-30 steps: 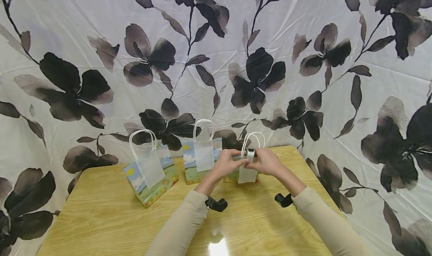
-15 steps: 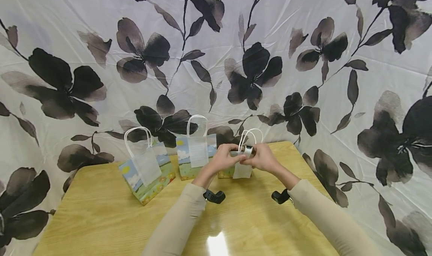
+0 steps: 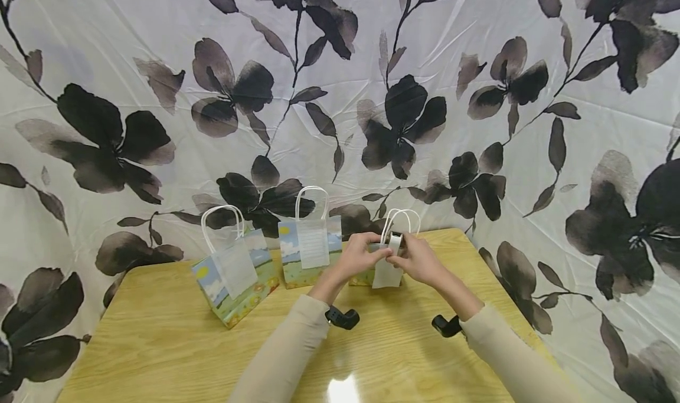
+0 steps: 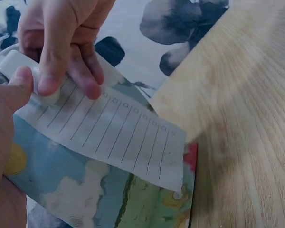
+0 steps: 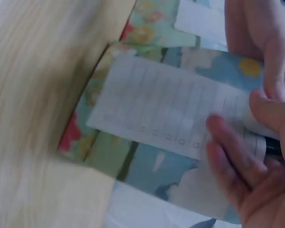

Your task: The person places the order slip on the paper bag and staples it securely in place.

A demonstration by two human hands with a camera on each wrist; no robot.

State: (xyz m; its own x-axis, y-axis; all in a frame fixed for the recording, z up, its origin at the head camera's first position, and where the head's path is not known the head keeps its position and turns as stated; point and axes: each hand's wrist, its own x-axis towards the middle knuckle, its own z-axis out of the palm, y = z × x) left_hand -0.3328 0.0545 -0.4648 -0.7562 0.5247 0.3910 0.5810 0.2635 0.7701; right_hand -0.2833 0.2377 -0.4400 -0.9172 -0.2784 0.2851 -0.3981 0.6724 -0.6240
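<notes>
A small white stapler (image 3: pixel 395 241) sits over the top edge of the right-hand paper bag (image 4: pixel 71 194), which has a painted landscape print. My right hand (image 3: pixel 419 258) grips the stapler, its thumb on the white body and its fingers curled beneath. On the bag's upper left side, my left hand (image 3: pixel 358 256) holds the top, with the thumb tip right at the stapler. A lined checklist slip (image 4: pixel 118 135) hangs down the bag's front, its upper end under the stapler. White twisted handles (image 3: pixel 406 213) rise behind the hands.
Two similar bags stand to the left, a tilted one (image 3: pixel 265 276) and a middle one (image 3: pixel 287 261), each with a white slip on its front. The wooden table (image 3: pixel 159 332) ends at a floral cloth backdrop (image 3: pixel 329 55).
Both hands stay at the top of the right-hand bag with the stapler, which has turned slightly. The whole head view shifted up and back; the other bags stay put.
</notes>
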